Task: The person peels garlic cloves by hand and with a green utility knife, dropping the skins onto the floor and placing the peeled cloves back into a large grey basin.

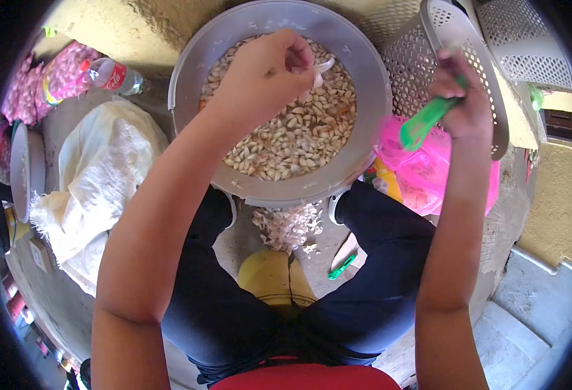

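My left hand (266, 75) is over a large grey basin (188, 84), its fingers pinched on a whitish strip of garlic peel (323, 70). Unpeeled-looking garlic cloves (286, 143) lie in liquid in that basin. My right hand (465, 97) is raised over the rim of a grey perforated basket (412, 71), closed around a green-handled knife (422, 125). The handle's end points down and left; the blade is mostly hidden by the fingers and blurred. Something pale near the fingertips is too smeared to make out.
Garlic skins (289, 226) are heaped on the floor between my feet, near a second green-handled knife (342, 266). A pink plastic bag (429, 169) is at the right. At the left are a white sack (113, 156), a cola bottle (115, 77) and pink net bags (65, 71).
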`<move>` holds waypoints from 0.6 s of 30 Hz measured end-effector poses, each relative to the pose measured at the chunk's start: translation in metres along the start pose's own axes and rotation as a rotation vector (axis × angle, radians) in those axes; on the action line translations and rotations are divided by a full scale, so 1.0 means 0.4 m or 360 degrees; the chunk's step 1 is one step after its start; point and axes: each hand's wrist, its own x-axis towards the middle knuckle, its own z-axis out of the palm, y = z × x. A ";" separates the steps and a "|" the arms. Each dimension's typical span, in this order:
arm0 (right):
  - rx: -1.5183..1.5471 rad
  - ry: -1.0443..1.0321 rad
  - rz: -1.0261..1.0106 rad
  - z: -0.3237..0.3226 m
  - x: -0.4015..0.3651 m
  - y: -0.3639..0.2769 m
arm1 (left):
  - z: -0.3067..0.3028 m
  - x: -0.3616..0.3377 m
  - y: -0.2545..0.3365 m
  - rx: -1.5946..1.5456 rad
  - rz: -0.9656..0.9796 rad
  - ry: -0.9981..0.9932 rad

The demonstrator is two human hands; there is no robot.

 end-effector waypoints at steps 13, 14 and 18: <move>-0.1035 0.0138 0.0479 0.135 -0.043 0.109 | 0.018 0.004 0.015 -0.0421 -0.0228 -0.0134; -0.0976 0.0105 0.0608 0.150 -0.045 0.128 | 0.017 0.006 0.015 -0.0476 -0.0227 -0.0151; -0.0794 0.0114 0.0814 0.175 -0.052 0.189 | 0.027 0.003 0.008 -0.0339 -0.0081 -0.0233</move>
